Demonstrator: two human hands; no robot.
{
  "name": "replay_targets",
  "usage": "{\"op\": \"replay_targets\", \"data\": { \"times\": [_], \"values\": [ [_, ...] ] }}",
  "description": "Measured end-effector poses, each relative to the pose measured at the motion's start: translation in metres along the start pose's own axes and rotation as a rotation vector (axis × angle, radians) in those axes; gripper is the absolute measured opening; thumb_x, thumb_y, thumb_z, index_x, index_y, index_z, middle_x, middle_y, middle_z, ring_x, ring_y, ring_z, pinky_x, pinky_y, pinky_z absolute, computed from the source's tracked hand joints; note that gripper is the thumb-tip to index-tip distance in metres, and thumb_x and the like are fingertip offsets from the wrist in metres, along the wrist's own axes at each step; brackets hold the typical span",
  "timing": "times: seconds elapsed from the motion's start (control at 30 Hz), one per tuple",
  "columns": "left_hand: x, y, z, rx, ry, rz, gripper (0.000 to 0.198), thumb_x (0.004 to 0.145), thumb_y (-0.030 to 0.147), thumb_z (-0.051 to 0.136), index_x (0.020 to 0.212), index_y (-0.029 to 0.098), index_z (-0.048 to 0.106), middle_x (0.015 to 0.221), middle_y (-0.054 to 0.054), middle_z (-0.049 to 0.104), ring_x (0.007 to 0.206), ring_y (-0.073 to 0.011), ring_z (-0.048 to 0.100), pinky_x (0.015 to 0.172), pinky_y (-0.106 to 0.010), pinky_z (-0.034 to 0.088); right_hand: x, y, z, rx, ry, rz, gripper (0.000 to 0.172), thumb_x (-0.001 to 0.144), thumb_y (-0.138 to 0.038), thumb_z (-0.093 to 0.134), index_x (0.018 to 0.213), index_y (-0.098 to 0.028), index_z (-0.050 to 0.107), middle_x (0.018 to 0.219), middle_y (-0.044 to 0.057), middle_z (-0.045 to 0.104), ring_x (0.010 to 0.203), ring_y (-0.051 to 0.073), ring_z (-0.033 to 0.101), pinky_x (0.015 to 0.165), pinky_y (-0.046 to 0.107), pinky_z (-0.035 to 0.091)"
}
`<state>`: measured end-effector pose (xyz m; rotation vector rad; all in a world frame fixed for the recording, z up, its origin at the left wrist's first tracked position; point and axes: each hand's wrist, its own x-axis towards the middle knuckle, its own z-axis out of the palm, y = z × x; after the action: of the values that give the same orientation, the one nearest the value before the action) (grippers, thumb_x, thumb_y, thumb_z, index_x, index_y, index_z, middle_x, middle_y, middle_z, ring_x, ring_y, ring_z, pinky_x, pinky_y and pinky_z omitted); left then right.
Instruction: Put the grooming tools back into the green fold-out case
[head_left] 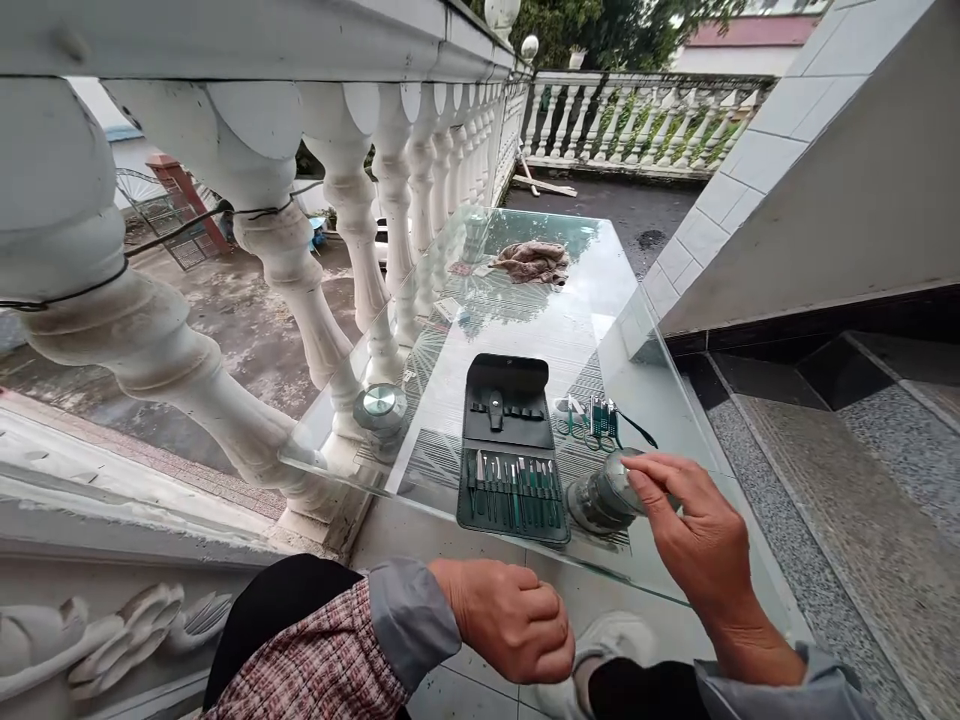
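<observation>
My left hand [517,620] hovers in front of the table's near edge, its fingers curled into a loose fist; whatever may be inside is hidden. Thumb and forefinger of my right hand [694,515] are pinched together at the top of a glass jar [596,500]; anything between the fingertips is too small to make out. Left of that jar lies an open dark green case [474,500], holding a row of slim metal grooming tools [517,480] in loops. Small scissors [574,415], nail clippers [602,415] and a dark-handled tool [637,428] lie behind the jar.
The glass table [435,470] carries a second jar with a silver lid [382,405] at the left and a crumpled brown cloth [532,262] farther back. A white balustrade [281,260] runs along the left; stone steps [832,500] rise on the right.
</observation>
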<state>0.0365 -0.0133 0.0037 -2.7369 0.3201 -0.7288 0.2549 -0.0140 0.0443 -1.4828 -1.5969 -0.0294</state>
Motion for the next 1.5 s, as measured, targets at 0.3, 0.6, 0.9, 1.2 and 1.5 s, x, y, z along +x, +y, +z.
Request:
{"op": "replay_targets", "data": {
  "times": [0.3,0.6,0.9,1.2,1.5],
  "values": [
    [0.003,0.009,0.019,-0.125,-0.047,0.033,0.012,0.084,0.022,0.051,0.082,0.014,0.061,0.074,-0.004,0.059,0.062,-0.0106,0.054,0.047,-0.021,0.037,-0.016,-0.030,0.043,0.018,-0.431,-0.302,0.014,0.077,-0.029,0.064,0.074,-0.021,0.053,0.084,0.006,0.056,0.084,0.022,0.050,0.072,0.036,0.042],
    [0.000,0.016,0.015,-0.112,-0.060,-0.026,0.013,0.083,0.024,0.052,0.077,0.015,0.059,0.070,-0.003,0.058,0.058,-0.0106,0.051,0.045,-0.022,0.036,-0.025,-0.032,0.056,0.032,-0.488,-0.314,0.023,0.073,-0.021,0.068,0.066,-0.021,0.045,0.075,0.002,0.051,0.075,0.018,0.044,0.065,0.031,0.038],
    [0.009,0.017,0.012,-0.071,-0.022,-0.022,0.014,0.082,0.023,0.051,0.080,0.014,0.061,0.069,-0.003,0.056,0.058,-0.0103,0.051,0.044,-0.022,0.032,-0.024,-0.030,0.058,0.024,-0.465,-0.333,0.022,0.075,-0.023,0.066,0.067,-0.021,0.046,0.076,0.003,0.052,0.077,0.019,0.046,0.067,0.032,0.039],
    [0.051,-0.018,-0.036,0.062,-0.027,-0.041,0.014,0.083,0.018,0.050,0.075,0.012,0.059,0.070,-0.005,0.058,0.059,-0.0121,0.053,0.045,-0.023,0.034,0.008,-0.022,0.025,0.353,-0.123,0.109,0.013,0.078,-0.033,0.062,0.069,-0.023,0.058,0.076,0.003,0.059,0.077,0.019,0.053,0.073,0.035,0.044],
    [0.044,-0.071,-0.027,0.180,-0.317,-0.323,0.013,0.088,0.010,0.042,0.091,0.009,0.054,0.089,-0.012,0.061,0.077,-0.0173,0.058,0.060,-0.027,0.046,0.071,0.060,0.001,0.494,0.312,0.641,0.039,0.068,-0.044,0.063,0.096,-0.018,0.057,0.085,0.002,0.056,0.073,0.014,0.054,0.066,0.031,0.047]
  ]
}}
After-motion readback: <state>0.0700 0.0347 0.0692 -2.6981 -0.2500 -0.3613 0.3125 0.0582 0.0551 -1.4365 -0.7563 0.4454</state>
